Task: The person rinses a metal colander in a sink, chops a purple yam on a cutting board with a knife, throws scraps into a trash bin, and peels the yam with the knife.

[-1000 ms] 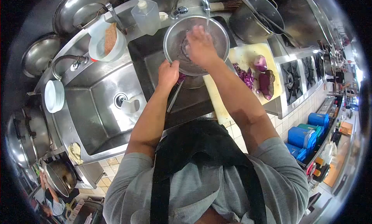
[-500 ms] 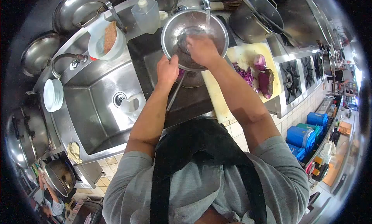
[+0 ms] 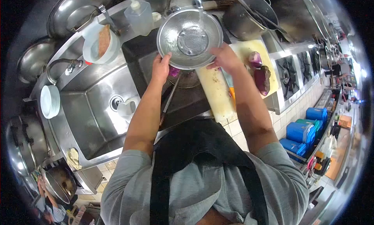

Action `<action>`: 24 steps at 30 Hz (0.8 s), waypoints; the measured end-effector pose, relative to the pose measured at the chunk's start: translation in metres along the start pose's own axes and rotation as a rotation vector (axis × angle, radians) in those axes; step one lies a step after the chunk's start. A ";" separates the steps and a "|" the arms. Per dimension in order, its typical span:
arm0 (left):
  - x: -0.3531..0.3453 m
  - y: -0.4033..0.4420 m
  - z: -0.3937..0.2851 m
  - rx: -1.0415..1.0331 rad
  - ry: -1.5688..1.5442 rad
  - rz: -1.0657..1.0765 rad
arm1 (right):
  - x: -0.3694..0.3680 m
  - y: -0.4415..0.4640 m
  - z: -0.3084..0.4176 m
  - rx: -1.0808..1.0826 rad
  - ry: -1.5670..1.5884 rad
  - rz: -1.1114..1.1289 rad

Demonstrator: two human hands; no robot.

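A metal colander (image 3: 167, 36) with small perforations is tilted under the tap (image 3: 198, 1), and a stream of water falls into it. My left hand (image 3: 160, 67) grips its lower left rim, thumb over the edge. At the right rim is my right hand (image 3: 226, 58), slightly blurred, thumb above the edge and fingers below. Water glistens in the bottom, with no food visible inside. Below the colander, a purple piece (image 3: 173, 71) and a long-handled utensil (image 3: 170, 100) show in the dark sink basin (image 3: 191, 104).
Right of me, a yellowish cutting board (image 3: 218, 104) holds purple root vegetables (image 3: 262, 80) and an orange-handled item (image 3: 232, 93) partly behind my forearm. A steel sink (image 3: 89, 120) with a pitcher (image 3: 126, 109) lies left. A pot (image 3: 249, 28) and burners (image 3: 287, 75) stand right.
My right hand has come out of the colander to its right rim. The colander has tilted, showing its inside. My left hand stays on the rim.
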State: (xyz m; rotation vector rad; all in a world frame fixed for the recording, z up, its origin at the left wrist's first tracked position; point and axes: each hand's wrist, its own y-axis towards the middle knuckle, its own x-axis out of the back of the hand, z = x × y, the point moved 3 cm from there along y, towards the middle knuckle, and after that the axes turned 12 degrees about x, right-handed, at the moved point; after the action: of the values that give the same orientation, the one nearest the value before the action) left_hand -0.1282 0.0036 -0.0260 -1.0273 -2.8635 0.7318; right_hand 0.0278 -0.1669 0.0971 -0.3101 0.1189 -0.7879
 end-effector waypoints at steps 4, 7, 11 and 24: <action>0.018 -0.005 0.035 0.269 0.041 0.051 | -0.022 -0.029 0.010 0.419 -0.760 -0.133; 0.037 -0.022 0.056 0.364 0.035 0.145 | -0.033 -0.053 0.016 0.776 -0.902 -0.179; 0.063 -0.022 0.081 0.436 -0.171 0.127 | -0.019 -0.054 -0.006 0.830 -0.812 -0.288; -0.002 0.053 0.115 -0.060 0.845 0.120 | 0.094 -0.147 0.000 0.747 -0.376 -0.687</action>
State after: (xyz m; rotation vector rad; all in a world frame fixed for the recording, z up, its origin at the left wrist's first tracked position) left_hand -0.1139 -0.0107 -0.1515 -1.1564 -2.1107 0.1347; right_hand -0.0060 -0.3317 0.1445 0.2372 -0.6598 -1.3682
